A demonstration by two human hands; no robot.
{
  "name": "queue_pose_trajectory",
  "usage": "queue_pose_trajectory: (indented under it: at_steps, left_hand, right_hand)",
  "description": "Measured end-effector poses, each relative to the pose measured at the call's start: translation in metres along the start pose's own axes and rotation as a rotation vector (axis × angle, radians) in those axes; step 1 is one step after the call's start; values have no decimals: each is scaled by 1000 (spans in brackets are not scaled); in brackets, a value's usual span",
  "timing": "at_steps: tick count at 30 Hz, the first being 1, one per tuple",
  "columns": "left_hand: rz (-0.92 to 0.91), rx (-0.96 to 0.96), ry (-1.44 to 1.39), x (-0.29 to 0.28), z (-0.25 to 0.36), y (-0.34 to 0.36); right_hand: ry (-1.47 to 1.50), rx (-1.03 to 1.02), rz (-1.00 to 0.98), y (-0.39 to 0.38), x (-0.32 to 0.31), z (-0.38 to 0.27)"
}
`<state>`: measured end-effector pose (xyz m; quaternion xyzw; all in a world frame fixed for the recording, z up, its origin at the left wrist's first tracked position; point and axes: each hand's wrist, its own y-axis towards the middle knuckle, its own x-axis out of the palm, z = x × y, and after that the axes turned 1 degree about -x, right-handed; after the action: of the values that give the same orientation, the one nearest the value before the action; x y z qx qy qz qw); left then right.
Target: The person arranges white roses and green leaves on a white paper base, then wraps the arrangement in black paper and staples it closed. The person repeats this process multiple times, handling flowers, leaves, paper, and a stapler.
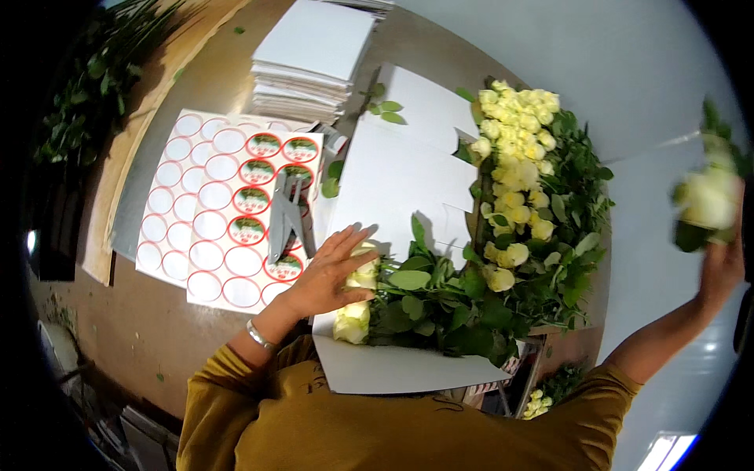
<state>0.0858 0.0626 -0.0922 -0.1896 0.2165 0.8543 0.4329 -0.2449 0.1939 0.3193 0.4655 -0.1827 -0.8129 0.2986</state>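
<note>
My left hand (334, 271) rests with fingers spread over pale yellow roses (351, 323) lying at the left edge of a white cardboard sheet (400, 188). Their leafy stems (424, 302) stretch to the right across the near part of the sheet. Out at the far right, my right hand (721, 271) is closed around the stem of a single pale yellow rose (709, 196), which is blurred and held upright with leaves round it.
Many more roses (518, 118) with dense foliage (577, 204) lie along the right side. Left of the cardboard are sticker sheets (208, 259) with a grey stapler-like tool (287, 220) on top. Stacked white card (314, 39) stands behind; leafy stems (102, 74) fill the far left.
</note>
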Motion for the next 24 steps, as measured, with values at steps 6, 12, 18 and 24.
queue_pose_trajectory:
  at_steps: [6, 12, 18, 24]
  left_hand:
    - [21, -60, -13, 3, -6, -10]
    - [-17, -110, -42, 0, 0, -4]
    - [-79, -93, 75, -17, 3, 7]
    - [-168, 43, 240, -24, 0, 24]
  right_hand:
    - [908, 198, -780, -11, 147, -189]
    - [1208, 437, -930, -105, 260, -278]
    - [1293, 385, -898, -120, 266, -289]
    - [1137, 318, -829, -130, 256, -297]
